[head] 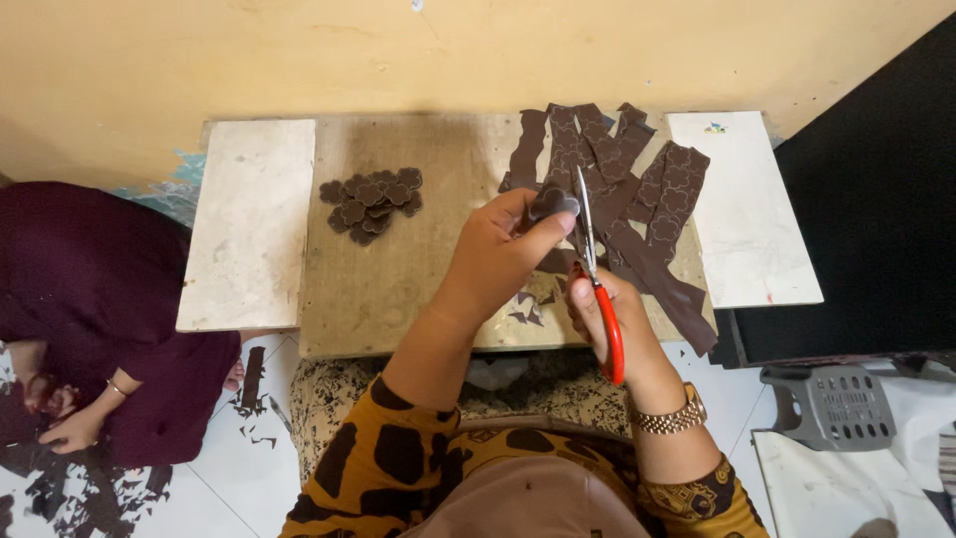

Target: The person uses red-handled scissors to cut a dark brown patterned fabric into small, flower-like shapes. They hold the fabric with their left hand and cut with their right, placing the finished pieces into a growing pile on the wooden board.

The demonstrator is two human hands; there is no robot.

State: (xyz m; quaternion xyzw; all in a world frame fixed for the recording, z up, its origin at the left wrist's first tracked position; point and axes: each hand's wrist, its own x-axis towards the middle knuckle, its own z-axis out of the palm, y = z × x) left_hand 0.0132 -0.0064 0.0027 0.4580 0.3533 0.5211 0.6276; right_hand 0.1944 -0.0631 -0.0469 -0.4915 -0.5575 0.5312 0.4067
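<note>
From my feed, the left hand [495,261] pinches a small brown flower piece [552,204] at its fingertips, lifted so the blades reach it. The right hand [609,317] is closed around red-handled scissors [597,284], just beside it. A pile of cut shapes [371,202] sits farther left of that hand, out of the way.

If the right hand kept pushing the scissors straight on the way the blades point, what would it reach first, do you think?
The right hand aims the scissors away from the person, toward the wall. The first thing in that line looks to be the heap of brown strips on the board, though depth is unclear.
</note>
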